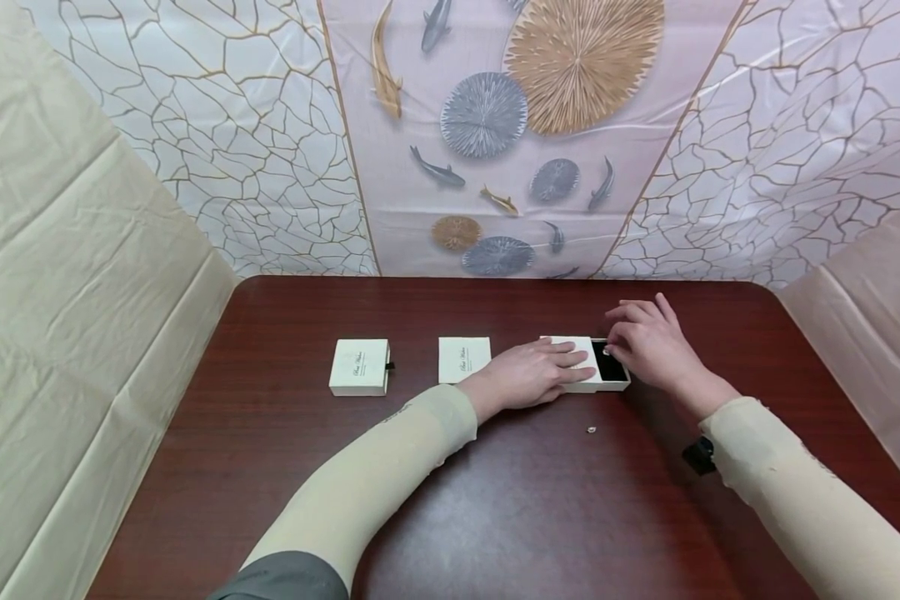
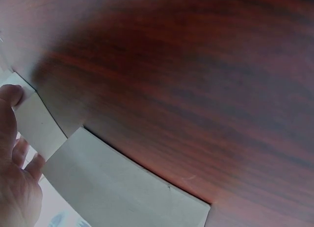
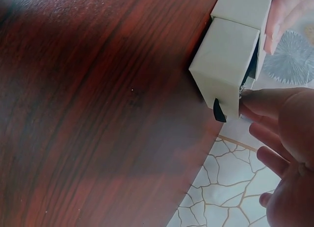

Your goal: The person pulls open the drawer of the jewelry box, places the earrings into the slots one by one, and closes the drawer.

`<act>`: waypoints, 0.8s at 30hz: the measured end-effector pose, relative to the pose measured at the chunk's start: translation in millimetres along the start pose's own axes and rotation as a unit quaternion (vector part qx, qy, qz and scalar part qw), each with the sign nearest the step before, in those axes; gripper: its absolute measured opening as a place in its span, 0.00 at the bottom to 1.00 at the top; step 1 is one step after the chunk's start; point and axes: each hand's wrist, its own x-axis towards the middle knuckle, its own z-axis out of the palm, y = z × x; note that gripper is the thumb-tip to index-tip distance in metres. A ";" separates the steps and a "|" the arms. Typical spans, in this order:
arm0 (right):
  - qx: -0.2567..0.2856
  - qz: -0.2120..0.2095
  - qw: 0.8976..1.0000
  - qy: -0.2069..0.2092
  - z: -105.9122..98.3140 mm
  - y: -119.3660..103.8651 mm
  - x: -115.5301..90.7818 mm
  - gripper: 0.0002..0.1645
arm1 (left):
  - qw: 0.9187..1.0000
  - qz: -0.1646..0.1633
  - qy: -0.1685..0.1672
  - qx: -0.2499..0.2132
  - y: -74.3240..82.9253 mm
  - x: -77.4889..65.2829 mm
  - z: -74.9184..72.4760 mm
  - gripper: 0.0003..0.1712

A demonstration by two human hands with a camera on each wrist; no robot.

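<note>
My left hand rests on the white sleeve of a small drawer box, its fingers straight and spread over the top. The box's drawer, lined in black, is pulled partway out to the right. At the drawer's far right side, my right hand pinches a small shiny piece of jewelry between thumb and finger, just over the lining. A black pull tab hangs from the drawer's end in the right wrist view. Another tiny shiny piece lies on the table in front of the box.
Two more white boxes with dark print stand to the left: a middle box close by my left wrist, and a far left box with a black tab. The dark red wooden table ends at a patterned cloth wall.
</note>
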 end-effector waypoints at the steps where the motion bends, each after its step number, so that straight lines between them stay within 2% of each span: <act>1: -0.001 0.000 1.000 -0.001 0.4 -0.2 0.3 0.05 | 1.000 0.000 0.001 0.001 -0.1 0.0 0.0 0.30; 13: -0.005 -0.012 1.000 0.004 3.7 0.1 0.0 0.06 | 1.000 0.004 0.005 0.008 0.4 -0.1 -0.4 0.30; 24: 0.003 -0.018 1.000 0.019 -2.8 -0.9 0.2 0.07 | 1.000 0.003 -0.001 0.013 0.6 -0.1 -1.4 0.30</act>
